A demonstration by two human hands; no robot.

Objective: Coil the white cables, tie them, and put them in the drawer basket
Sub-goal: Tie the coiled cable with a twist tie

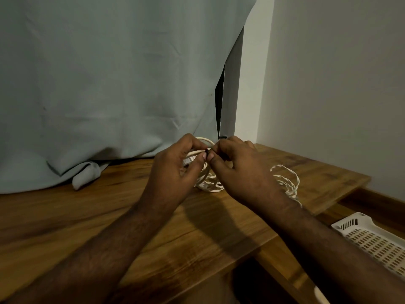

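I count two hands, left [175, 165] and right [238, 170]. Two white cable bundles: one [208, 183] under the hands, one [287, 181] beside. One basket [372, 240], one curtain [109, 84], one table [87, 216].

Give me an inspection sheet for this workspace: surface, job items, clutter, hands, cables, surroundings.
Surface: wooden table, bare grain in front.
Job's things: coiled white cable held above the table; white basket low on the right.
Clutter: nothing seen.
Grippers: left hand and right hand pinch a small dark tie at the coil.
Cables: second white cable loosely looped behind the right wrist.
Surroundings: grey curtain, pale wall.
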